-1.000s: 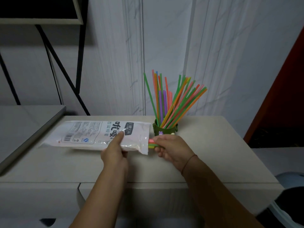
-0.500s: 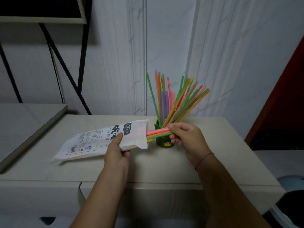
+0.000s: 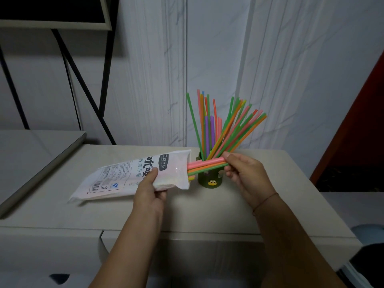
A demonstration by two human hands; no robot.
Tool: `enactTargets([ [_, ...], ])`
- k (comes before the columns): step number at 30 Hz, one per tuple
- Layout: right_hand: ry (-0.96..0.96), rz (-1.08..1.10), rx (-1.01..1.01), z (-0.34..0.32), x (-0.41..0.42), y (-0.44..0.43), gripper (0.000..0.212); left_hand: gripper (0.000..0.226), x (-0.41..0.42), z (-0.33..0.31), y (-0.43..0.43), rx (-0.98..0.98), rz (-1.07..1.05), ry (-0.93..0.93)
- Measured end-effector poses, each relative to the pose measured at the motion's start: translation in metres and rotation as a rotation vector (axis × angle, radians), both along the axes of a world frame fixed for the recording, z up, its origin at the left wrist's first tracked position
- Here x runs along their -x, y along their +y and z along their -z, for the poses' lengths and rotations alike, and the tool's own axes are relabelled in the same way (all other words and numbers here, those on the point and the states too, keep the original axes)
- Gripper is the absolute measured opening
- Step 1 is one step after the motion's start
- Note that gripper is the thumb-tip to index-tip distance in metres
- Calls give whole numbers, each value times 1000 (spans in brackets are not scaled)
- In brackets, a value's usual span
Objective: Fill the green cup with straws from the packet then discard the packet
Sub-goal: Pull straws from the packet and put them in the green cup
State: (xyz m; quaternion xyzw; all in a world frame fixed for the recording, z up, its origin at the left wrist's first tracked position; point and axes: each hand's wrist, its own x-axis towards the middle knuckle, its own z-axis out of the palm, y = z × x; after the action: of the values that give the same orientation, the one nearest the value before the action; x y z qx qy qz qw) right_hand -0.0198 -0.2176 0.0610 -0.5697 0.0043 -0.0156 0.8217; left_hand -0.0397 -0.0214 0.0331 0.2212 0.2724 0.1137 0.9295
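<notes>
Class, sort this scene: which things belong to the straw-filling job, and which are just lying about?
Job: packet; held straws; green cup; straws in cup; left hand; right hand.
Lying about: black frame; red panel.

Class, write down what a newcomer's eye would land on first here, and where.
A fan of bright straws stands in the green cup on the counter. Just left, the left hand holds a white packet while the right hand pinches a bundle poking from its mouth.
</notes>
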Motion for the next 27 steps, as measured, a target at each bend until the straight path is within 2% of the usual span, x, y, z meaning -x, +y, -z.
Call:
enactTargets([
  [3, 58, -111, -162, 2, 2, 9, 8, 26, 0, 0, -1, 7, -7, -3],
  [7, 99, -180, -205, 8, 6, 24, 8, 31, 1, -1, -6, 5, -2, -9],
  [12, 75, -68, -180, 4, 3, 17, 5, 36, 2, -4, -2, 11, -28, -1],
  [17, 82, 36, -166, -3, -2, -5, 8, 27, 0, -2, 3, -11, -25, -1],
  [21, 81, -27, -216, 0, 1, 9, 7, 45, 0, -2, -3, -10, -30, 5],
  [24, 109, -76, -269, 4, 4, 24, 7, 46, 1, -2, -8, -6, -28, 8],
  [27, 98, -83, -226, 7, 5, 32, 8, 50, 2, -1, -12, -18, -22, 5],
])
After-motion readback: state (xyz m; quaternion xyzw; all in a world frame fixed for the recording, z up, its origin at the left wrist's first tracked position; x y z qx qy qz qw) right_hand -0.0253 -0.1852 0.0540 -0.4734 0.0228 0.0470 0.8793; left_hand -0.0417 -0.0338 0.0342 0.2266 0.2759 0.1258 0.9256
